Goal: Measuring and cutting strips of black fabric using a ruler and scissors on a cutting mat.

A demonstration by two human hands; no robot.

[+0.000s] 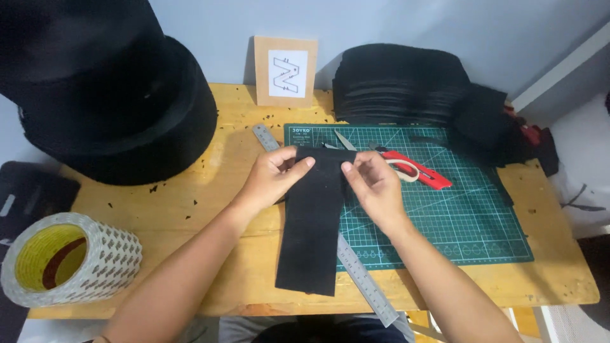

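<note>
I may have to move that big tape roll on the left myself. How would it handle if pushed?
The tape roll lies on its side at the table edge, so a nudge would probably roll it off. It looks thickly wound, likely heavy for its size, and stiff enough to grip firmly.

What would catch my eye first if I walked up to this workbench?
Most likely the long black fabric strip at the centre, pinched at its top edge by the left hand and the right hand over a green cutting mat. Next, the huge black fabric roll at the back left, and the big tape roll at the front left.
</note>
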